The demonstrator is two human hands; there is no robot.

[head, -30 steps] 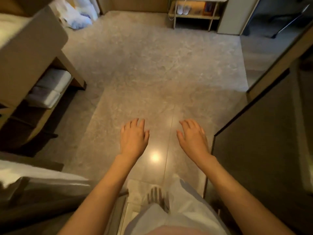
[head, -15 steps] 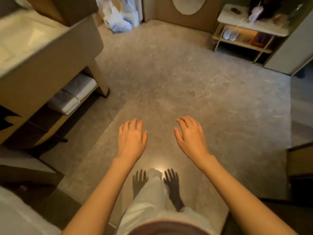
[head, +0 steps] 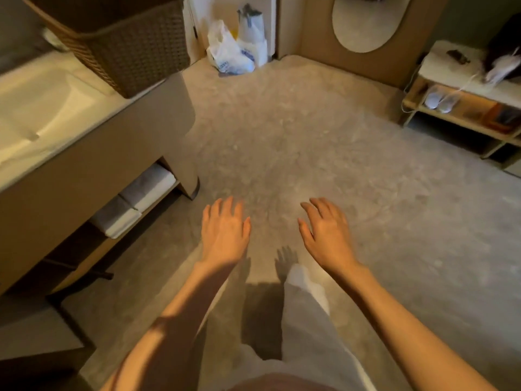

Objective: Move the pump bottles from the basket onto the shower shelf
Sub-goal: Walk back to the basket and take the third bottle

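Hovering palm-down over the floor point(head: 324, 153), left hand point(head: 225, 232) and right hand point(head: 327, 232) spread empty fingers; woven basket point(head: 127, 49) sits on the worktop point(head: 93, 136).

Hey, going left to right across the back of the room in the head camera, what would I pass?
Woven basket on the vanity counter → white plastic bags on the floor → oval mirror → low shelf unit holding white shoes.

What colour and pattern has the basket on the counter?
Brown, with a woven pattern; the basket shows in the head view.
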